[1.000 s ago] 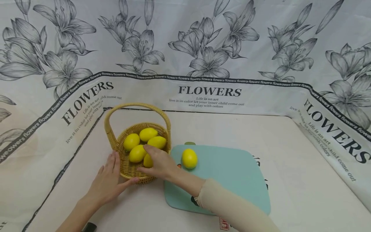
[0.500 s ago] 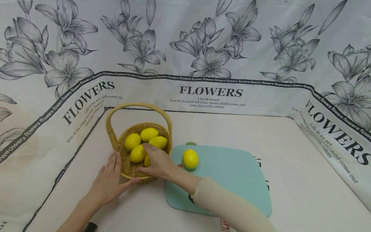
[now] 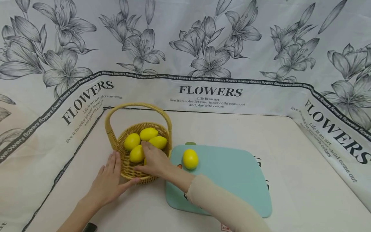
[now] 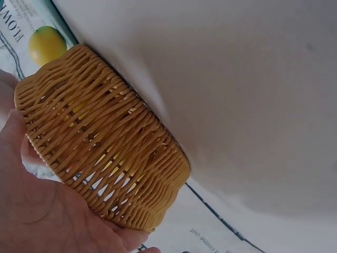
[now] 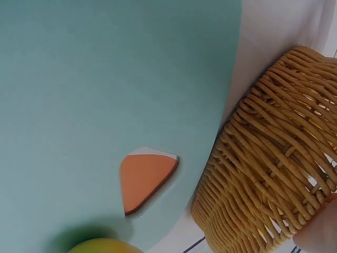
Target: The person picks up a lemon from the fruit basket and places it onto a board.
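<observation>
A wicker basket (image 3: 127, 169) with a tall arched handle stands left of centre in the head view, holding several yellow lemons (image 3: 131, 142). My left hand (image 3: 105, 183) rests against its left and front side, fingers straight and thumb spread along the front rim. In the left wrist view the palm lies along the woven wall (image 4: 105, 137). My right hand (image 3: 156, 162) reaches inside over the front right rim. Its fingers and thumb straddle a lemon that is mostly hidden beneath the hand.
A light blue cutting board (image 3: 226, 174) lies right of the basket, with one lemon (image 3: 190, 159) near its upper left corner. An orange printed shape (image 5: 147, 182) shows on the board. A dark object (image 3: 90, 227) sits at the bottom edge. Flower-printed cloth (image 3: 208, 42) rises behind.
My right hand has shifted slightly left inside the basket and covers more of the lemon under it. The left hand and basket have stayed in place.
</observation>
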The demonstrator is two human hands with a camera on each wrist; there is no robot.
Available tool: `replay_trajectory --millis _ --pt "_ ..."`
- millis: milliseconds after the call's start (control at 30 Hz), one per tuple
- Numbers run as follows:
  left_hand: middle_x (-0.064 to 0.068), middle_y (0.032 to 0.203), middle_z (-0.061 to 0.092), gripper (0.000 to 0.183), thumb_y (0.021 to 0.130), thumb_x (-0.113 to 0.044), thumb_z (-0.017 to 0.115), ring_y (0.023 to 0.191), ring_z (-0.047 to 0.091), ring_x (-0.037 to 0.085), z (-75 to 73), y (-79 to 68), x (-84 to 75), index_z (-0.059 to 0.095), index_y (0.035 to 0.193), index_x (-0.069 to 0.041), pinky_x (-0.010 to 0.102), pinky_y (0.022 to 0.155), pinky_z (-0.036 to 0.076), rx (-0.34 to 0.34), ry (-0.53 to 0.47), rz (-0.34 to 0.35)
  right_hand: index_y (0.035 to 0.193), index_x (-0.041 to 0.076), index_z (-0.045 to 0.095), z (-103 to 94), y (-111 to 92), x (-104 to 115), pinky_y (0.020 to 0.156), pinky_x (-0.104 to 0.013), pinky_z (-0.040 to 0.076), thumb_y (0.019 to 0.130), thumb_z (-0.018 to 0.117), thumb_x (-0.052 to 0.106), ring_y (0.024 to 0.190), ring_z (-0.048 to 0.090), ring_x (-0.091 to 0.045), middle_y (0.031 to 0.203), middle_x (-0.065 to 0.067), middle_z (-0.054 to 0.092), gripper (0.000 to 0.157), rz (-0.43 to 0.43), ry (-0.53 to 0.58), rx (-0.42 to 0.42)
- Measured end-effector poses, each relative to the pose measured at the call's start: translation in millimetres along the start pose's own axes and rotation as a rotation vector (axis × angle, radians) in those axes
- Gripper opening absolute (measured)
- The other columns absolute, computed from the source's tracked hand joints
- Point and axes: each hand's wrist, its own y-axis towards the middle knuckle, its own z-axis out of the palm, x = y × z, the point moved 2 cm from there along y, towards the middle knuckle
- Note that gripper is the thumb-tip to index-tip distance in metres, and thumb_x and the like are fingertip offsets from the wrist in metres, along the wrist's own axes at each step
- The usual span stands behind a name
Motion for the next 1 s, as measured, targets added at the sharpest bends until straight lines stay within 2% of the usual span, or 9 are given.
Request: replay_trajectory --millis 267,633,867,1000 --pt "0.036 0.154 0.011 0.114 0.084 -0.069 0.054 0.142 0.019 0.050 -0.5 -1.6 -1.0 0.012 0.146 0.017 0.070 0.104 0.028 -0.025 0.009 0.010 0.147 -0.001 0.034 1.0 7 5 0.103 -0.032 0.047 0.084 0.070 0.049 0.133 0.048 -0.022 0.150 -0.013 0.042 0.089 0.038 -0.024 0.023" --pt "0.036 0.155 0.009 0.115 0.083 -0.069 0.055 0.142 0.018 0.050 1.1 -1.0 -0.6 0.009 0.147 0.016 0.069 0.105 0.027 -0.030 0.000 0.003 0.146 0.001 0.036 3.6 16 9 0.096 -0.026 0.051 0.083 0.070 0.051 0.127 0.054 -0.016 0.146 -0.007 0.049 0.087 0.071 -0.122 0.050" --pt "0.035 0.155 0.008 0.115 0.083 -0.069 0.055 0.142 0.017 0.050 -0.4 -2.4 -1.2 0.010 0.147 0.016 0.069 0.106 0.027 -0.029 -0.002 0.003 0.142 0.008 0.046 5.8 19 11 0.084 -0.026 0.056 0.079 0.070 0.058 0.114 0.062 -0.014 0.139 -0.003 0.055 0.083 0.069 -0.178 0.055" --pt "0.035 0.155 0.009 0.115 0.083 -0.068 0.056 0.142 0.018 0.049 0.5 -2.6 -0.7 0.010 0.147 0.016 0.069 0.105 0.029 -0.038 0.001 0.008 0.142 0.017 0.047 6.5 20 11 0.084 -0.030 0.057 0.080 0.067 0.060 0.118 0.061 -0.016 0.144 -0.005 0.051 0.078 0.059 -0.207 0.068"
